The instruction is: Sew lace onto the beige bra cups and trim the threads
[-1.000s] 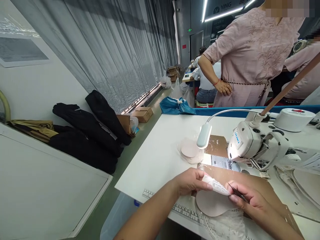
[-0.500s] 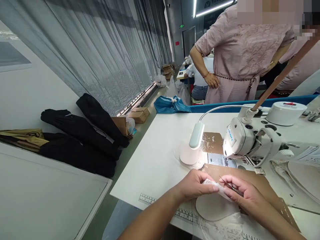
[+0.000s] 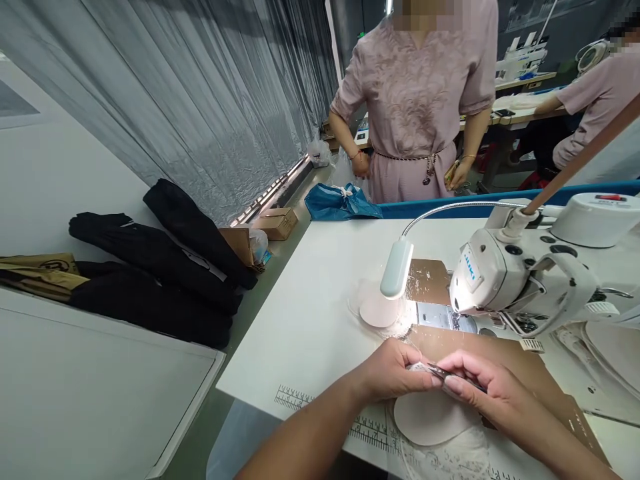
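Note:
My left hand (image 3: 395, 373) pinches the edge of a piece of white lace fabric (image 3: 447, 460) between thumb and fingers. A pale oval cup pad (image 3: 433, 420) hangs with the lace below my hands, over the table's front edge. In my right hand (image 3: 483, 383) is a slim dark metal tool that looks like thread snips (image 3: 440, 371). Its tip lies at the lace edge by my left fingertips. My right thumb rests close to the fabric too. Whether the blades are closed on a thread is too small to tell.
A white sewing machine (image 3: 487, 270) stands right behind my hands, its lamp (image 3: 397, 269) lit over the needle plate. Another pale pad with lace (image 3: 380, 312) lies left of it. A person (image 3: 415, 100) stands beyond the table; a blue bag (image 3: 343, 202) sits at the far edge.
The snips' tip has moved left and down onto the lace edge, and my hands are closer together. The person opposite has shifted left and lowered the arms somewhat. The view has turned slightly.

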`<state>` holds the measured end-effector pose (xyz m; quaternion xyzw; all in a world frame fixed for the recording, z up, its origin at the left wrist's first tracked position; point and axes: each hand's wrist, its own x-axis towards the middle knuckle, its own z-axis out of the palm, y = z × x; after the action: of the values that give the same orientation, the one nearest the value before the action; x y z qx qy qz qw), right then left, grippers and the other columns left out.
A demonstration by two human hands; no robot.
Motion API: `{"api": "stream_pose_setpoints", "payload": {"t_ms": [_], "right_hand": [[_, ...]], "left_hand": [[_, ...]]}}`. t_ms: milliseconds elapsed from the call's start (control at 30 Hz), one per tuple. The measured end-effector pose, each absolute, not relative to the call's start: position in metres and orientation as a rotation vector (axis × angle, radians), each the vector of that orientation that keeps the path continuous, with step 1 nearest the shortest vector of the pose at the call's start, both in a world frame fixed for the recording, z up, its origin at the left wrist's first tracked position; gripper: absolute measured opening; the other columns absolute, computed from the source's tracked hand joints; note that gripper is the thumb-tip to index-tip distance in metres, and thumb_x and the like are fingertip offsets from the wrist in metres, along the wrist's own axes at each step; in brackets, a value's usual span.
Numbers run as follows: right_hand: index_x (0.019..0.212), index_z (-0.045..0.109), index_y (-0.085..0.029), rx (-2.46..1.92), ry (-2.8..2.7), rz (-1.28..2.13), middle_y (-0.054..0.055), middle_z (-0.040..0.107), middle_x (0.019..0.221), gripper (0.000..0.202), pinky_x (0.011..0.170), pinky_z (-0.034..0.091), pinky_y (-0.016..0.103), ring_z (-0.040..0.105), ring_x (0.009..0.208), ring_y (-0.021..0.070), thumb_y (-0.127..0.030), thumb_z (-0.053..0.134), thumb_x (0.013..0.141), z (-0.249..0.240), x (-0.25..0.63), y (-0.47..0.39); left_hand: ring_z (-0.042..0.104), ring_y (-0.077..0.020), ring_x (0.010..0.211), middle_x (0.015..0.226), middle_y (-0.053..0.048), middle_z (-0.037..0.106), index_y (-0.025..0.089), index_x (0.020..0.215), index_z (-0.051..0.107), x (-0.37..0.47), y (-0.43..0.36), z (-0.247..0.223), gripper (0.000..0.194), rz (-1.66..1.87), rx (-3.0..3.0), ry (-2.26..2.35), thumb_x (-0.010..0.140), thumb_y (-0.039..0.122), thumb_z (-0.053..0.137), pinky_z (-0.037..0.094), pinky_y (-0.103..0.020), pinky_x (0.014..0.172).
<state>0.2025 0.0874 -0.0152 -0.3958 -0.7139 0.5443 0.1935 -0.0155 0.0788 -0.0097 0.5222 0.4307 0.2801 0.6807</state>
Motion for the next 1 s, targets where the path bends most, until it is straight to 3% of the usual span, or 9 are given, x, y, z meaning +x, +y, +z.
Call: {"api": "stream_pose_setpoints", "payload": {"t_ms": [233, 367, 467, 533, 600, 667, 767, 867, 1000], "right_hand": [[0.099, 0.063, -0.022, -1.253, -1.625, 1.505, 0.003, 0.067, 0.080, 0.045, 0.064, 0.051, 0.029, 0.063, 0.071, 0.0193, -0.064, 0.049, 0.089, -0.019, 0.199, 0.082], [0.108, 0.063, -0.024, -1.408, -1.615, 1.143, 0.006, 0.072, 0.090, 0.049, 0.069, 0.055, 0.032, 0.068, 0.081, 0.0246, -0.064, 0.060, 0.081, -0.024, 0.205, 0.074], [0.106, 0.068, -0.030, -1.243, -1.998, 0.793, 0.006, 0.074, 0.096, 0.026, 0.070, 0.054, 0.032, 0.070, 0.084, 0.0245, -0.045, 0.056, 0.089, -0.028, 0.204, 0.070], [0.108, 0.068, -0.030, -0.945, -2.304, 0.598, 0.006, 0.073, 0.107, 0.026, 0.069, 0.054, 0.029, 0.071, 0.085, 0.0223, -0.028, 0.048, 0.092, -0.028, 0.196, 0.067], [0.102, 0.068, -0.028, -0.721, -2.547, 0.473, 0.005, 0.072, 0.113, 0.029, 0.066, 0.052, 0.026, 0.070, 0.081, 0.0191, -0.016, 0.044, 0.091, -0.023, 0.185, 0.065], [0.087, 0.066, -0.025, -0.663, -2.703, 0.440, 0.004, 0.072, 0.102, 0.029, 0.060, 0.048, 0.025, 0.067, 0.070, 0.0162, -0.008, 0.042, 0.087, -0.017, 0.179, 0.064], [0.075, 0.058, -0.023, -0.788, -2.793, 0.516, 0.001, 0.068, 0.082, 0.024, 0.055, 0.041, 0.026, 0.062, 0.065, 0.0168, -0.002, 0.045, 0.074, -0.012, 0.189, 0.063], [0.068, 0.052, -0.023, -1.046, -2.762, 0.604, 0.000, 0.065, 0.075, 0.019, 0.056, 0.038, 0.028, 0.060, 0.065, 0.0192, -0.005, 0.052, 0.063, -0.014, 0.217, 0.064], [0.070, 0.059, -0.026, -1.289, -2.449, 0.845, 0.001, 0.066, 0.071, 0.010, 0.058, 0.044, 0.030, 0.059, 0.064, 0.0213, -0.019, 0.055, 0.076, -0.014, 0.238, 0.075]], "left_hand": [[0.054, -0.0160, 0.075, 0.080, -0.004, 0.063, 0.010, 0.095, 0.074, -0.017, 0.078, -0.005, 0.052, 0.632, 1.168, 0.894, 0.068, 0.055, 0.079, 0.041, -0.026, 0.070], [0.049, -0.0121, 0.063, 0.068, 0.001, 0.055, 0.013, 0.088, 0.071, -0.035, 0.076, 0.024, 0.038, 0.526, 1.514, 1.077, 0.076, 0.049, 0.073, 0.038, -0.023, 0.062], [0.053, -0.0143, 0.068, 0.072, 0.000, 0.058, 0.015, 0.077, 0.067, -0.046, 0.087, 0.046, 0.026, 0.596, 1.822, 1.374, 0.085, 0.039, 0.063, 0.040, -0.025, 0.067], [0.059, -0.0193, 0.086, 0.090, -0.003, 0.065, 0.017, 0.089, 0.069, -0.049, 0.105, 0.051, 0.020, 0.633, 1.920, 1.535, 0.086, 0.035, 0.060, 0.043, -0.027, 0.081], [0.055, -0.0257, 0.111, 0.118, -0.006, 0.063, 0.020, 0.112, 0.066, -0.050, 0.126, 0.048, 0.032, 0.607, 1.901, 1.635, 0.082, 0.032, 0.063, 0.039, -0.032, 0.098], [0.049, -0.0322, 0.122, 0.129, -0.010, 0.057, 0.019, 0.122, 0.061, -0.050, 0.145, 0.039, 0.050, 0.565, 1.854, 1.676, 0.073, 0.029, 0.070, 0.036, -0.037, 0.104], [0.055, -0.0350, 0.112, 0.115, -0.011, 0.063, 0.016, 0.114, 0.064, -0.052, 0.158, 0.024, 0.049, 0.516, 1.773, 1.678, 0.065, 0.022, 0.071, 0.041, -0.040, 0.097], [0.061, -0.0273, 0.090, 0.090, -0.006, 0.066, 0.015, 0.095, 0.067, -0.057, 0.152, 0.013, 0.029, 0.507, 1.679, 1.579, 0.067, 0.023, 0.067, 0.047, -0.032, 0.078], [0.059, -0.0171, 0.072, 0.075, -0.001, 0.060, 0.014, 0.078, 0.064, -0.058, 0.136, 0.006, 0.023, 0.550, 1.561, 1.365, 0.076, 0.037, 0.063, 0.044, -0.023, 0.060]]}}
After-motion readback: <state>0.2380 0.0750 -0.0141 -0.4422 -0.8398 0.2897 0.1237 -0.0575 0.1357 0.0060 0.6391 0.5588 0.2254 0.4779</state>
